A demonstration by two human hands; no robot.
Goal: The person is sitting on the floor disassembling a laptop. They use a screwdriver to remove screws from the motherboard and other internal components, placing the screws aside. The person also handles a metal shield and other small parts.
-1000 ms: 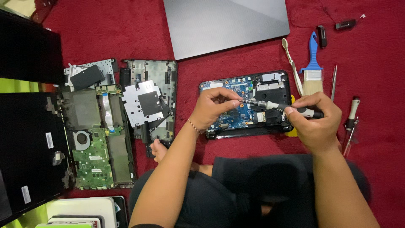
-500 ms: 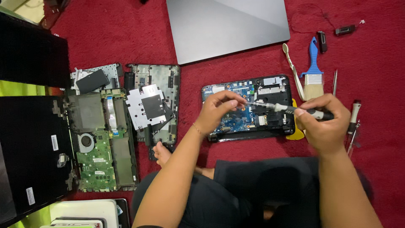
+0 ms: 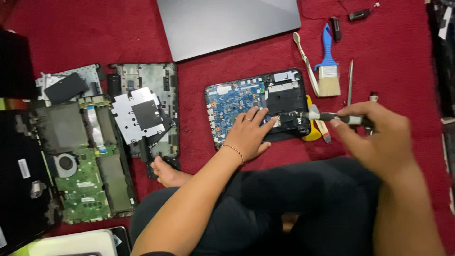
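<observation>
The step in hand looks like unscrewing or fastening on the small opened laptop base, which lies on the red carpet just in front of the seated person's crossed legs. The left hand lies flat on the lower part of its blue circuit board, fingers spread apart and pressing down, gripping nothing (it seems to be steadying the unit). The right hand has its fingers clamped together round the handle of a screwdriver, held nearly level, with the tip reaching over the black section of the base close to the left fingertips. By my judgement the next move calls for seating the tip squarely in a screw head while the left hand keeps the base from sliding; the screw itself is too small to make out. A blue-handled brush lies just beyond the base, and a green motherboard sits well apart to the left.
</observation>
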